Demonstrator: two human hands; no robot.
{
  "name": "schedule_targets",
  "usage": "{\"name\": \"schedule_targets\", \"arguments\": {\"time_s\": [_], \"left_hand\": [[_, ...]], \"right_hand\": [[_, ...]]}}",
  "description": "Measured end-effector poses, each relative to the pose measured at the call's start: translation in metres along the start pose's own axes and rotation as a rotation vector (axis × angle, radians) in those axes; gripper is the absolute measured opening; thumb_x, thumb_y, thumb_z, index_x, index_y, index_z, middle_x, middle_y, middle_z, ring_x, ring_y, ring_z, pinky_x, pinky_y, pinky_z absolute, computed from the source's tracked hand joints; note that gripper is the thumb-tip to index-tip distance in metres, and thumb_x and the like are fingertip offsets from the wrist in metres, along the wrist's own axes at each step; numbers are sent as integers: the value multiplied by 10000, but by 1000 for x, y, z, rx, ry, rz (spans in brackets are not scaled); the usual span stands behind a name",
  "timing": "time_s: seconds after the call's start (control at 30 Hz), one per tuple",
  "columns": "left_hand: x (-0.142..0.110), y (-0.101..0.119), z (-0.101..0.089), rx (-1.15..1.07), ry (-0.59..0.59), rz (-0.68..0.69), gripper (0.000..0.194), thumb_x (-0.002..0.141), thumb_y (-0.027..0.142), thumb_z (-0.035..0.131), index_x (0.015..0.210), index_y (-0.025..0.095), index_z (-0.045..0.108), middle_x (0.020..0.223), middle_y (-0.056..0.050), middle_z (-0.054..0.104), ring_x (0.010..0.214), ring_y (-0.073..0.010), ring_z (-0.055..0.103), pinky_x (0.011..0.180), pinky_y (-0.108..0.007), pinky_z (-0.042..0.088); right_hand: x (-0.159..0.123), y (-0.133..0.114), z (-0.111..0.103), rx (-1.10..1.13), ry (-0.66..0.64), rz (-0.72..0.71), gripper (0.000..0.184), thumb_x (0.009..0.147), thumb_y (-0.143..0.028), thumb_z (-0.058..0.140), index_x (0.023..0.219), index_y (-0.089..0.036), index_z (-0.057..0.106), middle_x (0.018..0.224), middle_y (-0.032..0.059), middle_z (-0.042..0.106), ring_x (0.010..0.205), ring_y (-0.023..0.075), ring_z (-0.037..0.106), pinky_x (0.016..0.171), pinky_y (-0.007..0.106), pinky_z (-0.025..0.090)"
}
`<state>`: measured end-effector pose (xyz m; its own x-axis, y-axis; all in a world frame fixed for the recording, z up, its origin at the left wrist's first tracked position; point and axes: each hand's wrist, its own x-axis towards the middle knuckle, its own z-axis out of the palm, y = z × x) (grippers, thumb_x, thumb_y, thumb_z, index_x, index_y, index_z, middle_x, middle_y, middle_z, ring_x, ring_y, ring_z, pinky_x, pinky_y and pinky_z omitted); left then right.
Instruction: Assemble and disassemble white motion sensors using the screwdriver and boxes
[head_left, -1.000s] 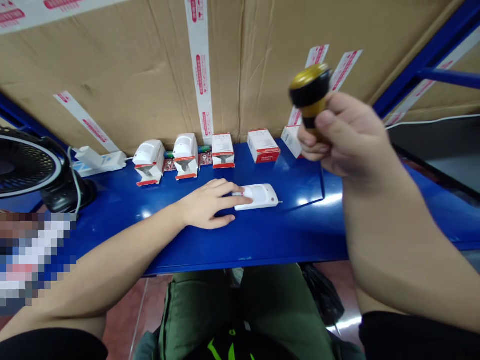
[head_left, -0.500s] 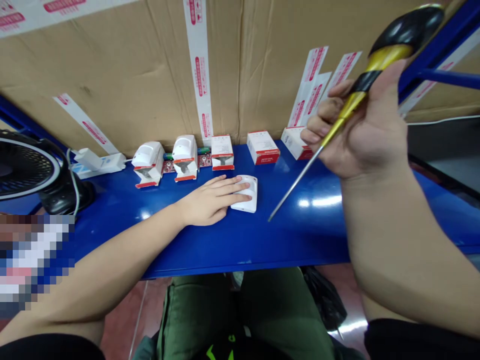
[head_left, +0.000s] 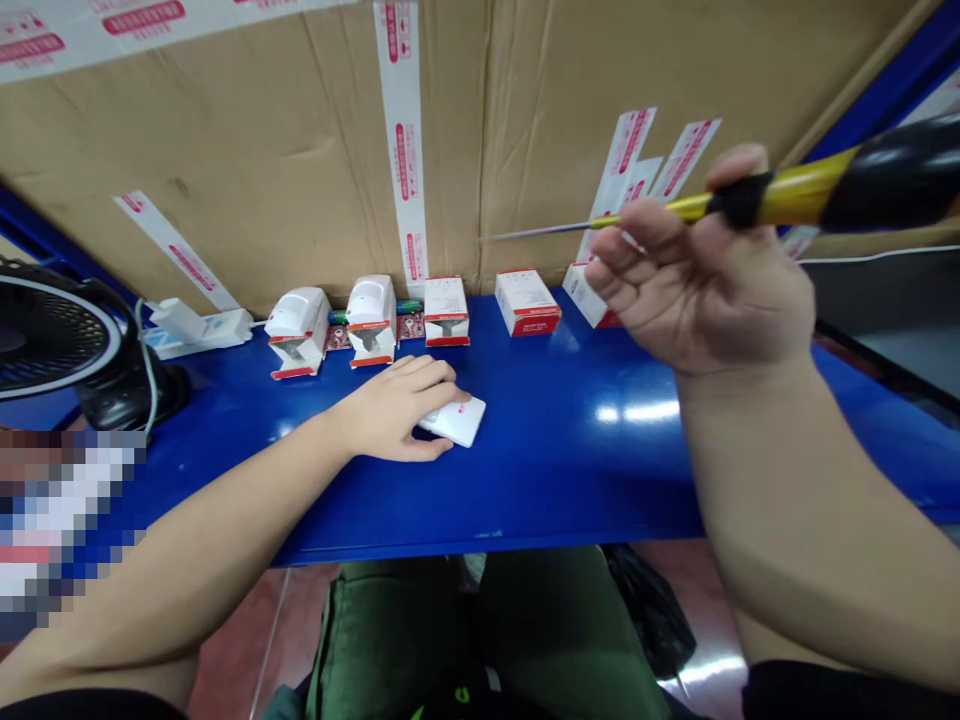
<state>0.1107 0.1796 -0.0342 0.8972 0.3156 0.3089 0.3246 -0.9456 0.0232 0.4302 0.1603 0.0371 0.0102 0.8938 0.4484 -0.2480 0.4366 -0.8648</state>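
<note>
My left hand [head_left: 394, 408] rests on the blue table [head_left: 570, 450], its fingers curled over a small white plastic sensor housing [head_left: 459, 420] that lies flat. My right hand [head_left: 701, 285] is raised above the table at the right and grips a screwdriver [head_left: 757, 200] with a yellow and black handle. The metal shaft lies almost level and points left, well above the housing.
Along the cardboard wall [head_left: 300, 150] at the back stand two white sensors on boxes [head_left: 298, 330], small red-and-white boxes [head_left: 527, 300] and circuit boards [head_left: 411, 322]. A black fan [head_left: 60, 345] and a white power strip [head_left: 196, 322] are at the left. My green-trousered legs show below the table edge.
My right hand swung the screwdriver from pointing down at the table to nearly level, tip to the left. My left hand turned the white housing and drew it left, toward me.
</note>
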Motion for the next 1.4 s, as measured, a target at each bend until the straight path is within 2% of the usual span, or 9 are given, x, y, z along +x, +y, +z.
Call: {"name": "schedule_targets", "arguments": {"time_s": [0.13,0.3,0.4,0.5,0.67,0.77,0.87,1.03,1.4], "left_hand": [[-3,-2,-2,-4,-29,-20,412,1007,433,711,1331,180,693,1241,-138,711,1061,-317,701,959,-458,580],[-6,-3,-7,-50,-56,-57,375,980,436,725,1240,174,657,1295,-163,704,1142,-336,714,1013,-468,597],[-10,-5,-15,-79,-125,-162,358,945,420,730,1195,185,628,1251,-148,708,1148,-340,721,1010,-468,598],[-17,-8,-28,-120,-217,-304,344,889,389,715,1155,206,597,1191,-118,713,1112,-327,726,973,-452,597],[-30,-14,-44,-186,-282,-512,378,824,432,689,1113,215,577,1186,-116,725,1049,-316,743,903,-431,599],[-31,-16,-44,-176,-283,-577,415,840,494,696,1127,213,589,1171,-118,741,1006,-316,757,890,-437,610],[-29,-16,-39,-175,-258,-532,462,869,458,675,1251,206,609,1263,-128,756,1108,-328,775,992,-454,623],[-29,-19,-30,-159,-208,-415,548,862,302,638,1398,189,619,1381,-151,763,1265,-353,761,1115,-502,614],[-27,-25,-23,-184,-112,-243,372,852,273,619,1204,189,705,1294,-138,771,1184,-320,774,1085,-483,644]], "right_hand": [[-4,-5,3,-68,-212,138,331,748,-393,785,1005,-325,589,1206,-50,882,1208,291,833,1063,564,607],[-2,18,5,-111,-402,127,293,953,-527,754,911,-257,649,1147,96,849,1080,296,834,986,510,651],[-2,31,4,-276,-544,71,182,997,-396,738,919,-240,685,973,70,788,888,212,783,813,382,635],[-1,30,-2,-445,-668,71,112,972,-319,747,964,-246,662,867,0,686,642,113,594,568,269,473],[7,8,-26,-726,-702,458,418,1016,-538,736,1304,-294,555,772,-50,640,537,127,493,475,274,365],[16,3,-41,-904,-739,607,462,1003,-695,686,1178,-268,650,695,-39,586,541,137,482,496,289,356],[23,8,-46,-984,-832,700,547,915,-787,712,953,-242,715,687,-21,541,572,134,469,529,294,367],[25,20,-35,-1029,-888,750,531,856,-751,757,971,-234,798,727,9,585,643,168,527,613,323,435],[26,33,-38,-1024,-955,722,529,884,-735,726,1038,-241,835,764,32,632,703,209,601,656,344,484]]}}
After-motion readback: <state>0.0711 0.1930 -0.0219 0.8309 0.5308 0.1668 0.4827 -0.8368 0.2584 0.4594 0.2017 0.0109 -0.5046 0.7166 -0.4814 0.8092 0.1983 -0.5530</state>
